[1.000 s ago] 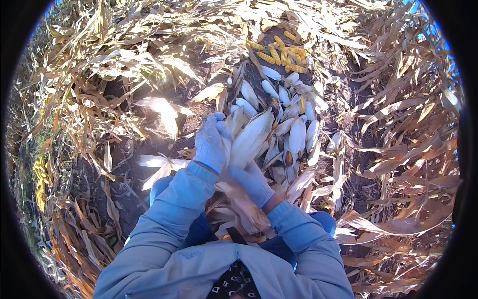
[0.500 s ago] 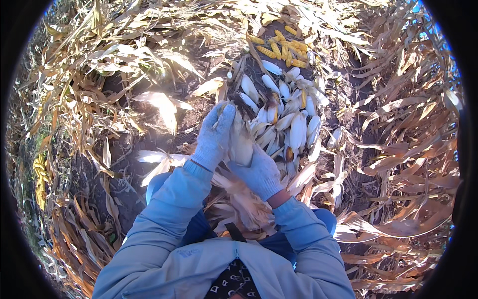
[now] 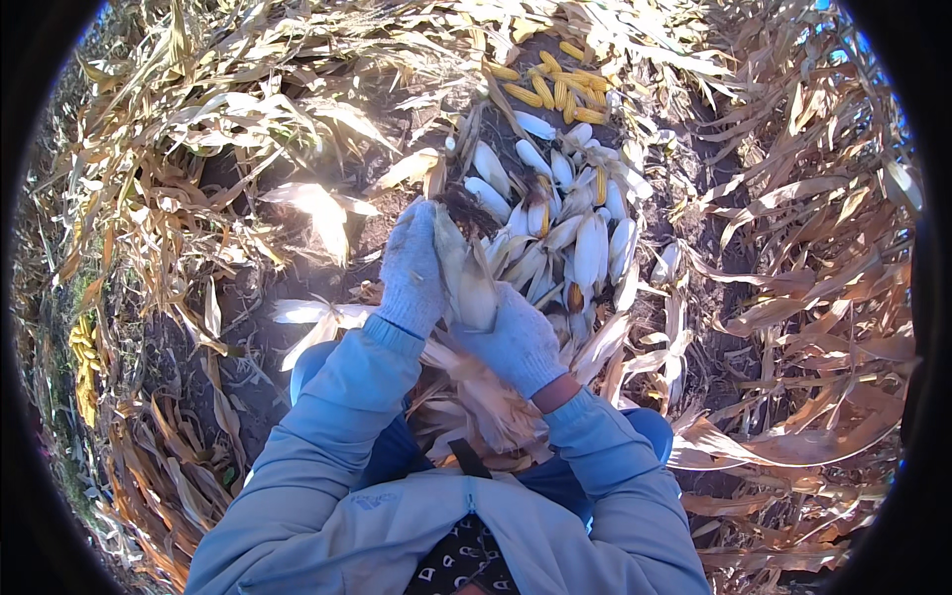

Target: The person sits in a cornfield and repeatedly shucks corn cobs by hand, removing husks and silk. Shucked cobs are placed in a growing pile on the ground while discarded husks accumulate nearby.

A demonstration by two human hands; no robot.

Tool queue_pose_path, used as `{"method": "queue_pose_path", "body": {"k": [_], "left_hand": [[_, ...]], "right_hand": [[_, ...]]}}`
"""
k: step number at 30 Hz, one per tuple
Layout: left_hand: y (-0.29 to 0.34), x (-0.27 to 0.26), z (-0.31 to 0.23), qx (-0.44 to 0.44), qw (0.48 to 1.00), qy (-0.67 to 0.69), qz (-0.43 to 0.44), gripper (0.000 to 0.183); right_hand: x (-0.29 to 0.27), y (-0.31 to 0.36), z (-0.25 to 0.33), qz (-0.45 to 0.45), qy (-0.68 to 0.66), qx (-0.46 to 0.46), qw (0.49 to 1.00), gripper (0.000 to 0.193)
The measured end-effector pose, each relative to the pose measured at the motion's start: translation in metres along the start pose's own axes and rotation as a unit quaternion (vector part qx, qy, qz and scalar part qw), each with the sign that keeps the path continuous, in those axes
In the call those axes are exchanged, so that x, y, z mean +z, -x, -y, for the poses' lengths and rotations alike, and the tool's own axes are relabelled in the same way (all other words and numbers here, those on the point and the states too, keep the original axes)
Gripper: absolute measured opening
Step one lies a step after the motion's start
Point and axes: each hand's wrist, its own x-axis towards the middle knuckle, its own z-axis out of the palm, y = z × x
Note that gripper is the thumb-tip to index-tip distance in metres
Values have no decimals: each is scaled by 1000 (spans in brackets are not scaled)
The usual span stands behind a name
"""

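Between my two gloved hands is an ear of corn (image 3: 470,283) wrapped in pale, dry husk, its silk end pointing away from me. My left hand (image 3: 414,266) lies along the ear's left side and upper part, closed on the husk. Around its lower right end curls my right hand (image 3: 516,342), gripping the base. The ear's underside and some fingertips are hidden. Just beyond, a heap of unhusked corn ears (image 3: 589,253) lies on the soil, with yellow kernels showing on a few of them.
Husked yellow corn cobs (image 3: 560,91) lie in a pile past the heap. More yellow cobs (image 3: 85,367) sit at the far left. Loose husks (image 3: 476,402) cover the ground between my knees. Dry corn stalks and leaves (image 3: 803,268) spread along both sides.
My left hand has shifted slightly left and down along the ear, its fingers straighter against the husk. The right hand keeps its grip at the base.
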Motion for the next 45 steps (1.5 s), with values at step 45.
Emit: {"method": "queue_pose_path", "body": {"k": [45], "left_hand": [[-45, -31, 9, -117, 982, 71, -127, 25]], "right_hand": [[45, -11, -38, 56, -316, -40, 946, 79]]}}
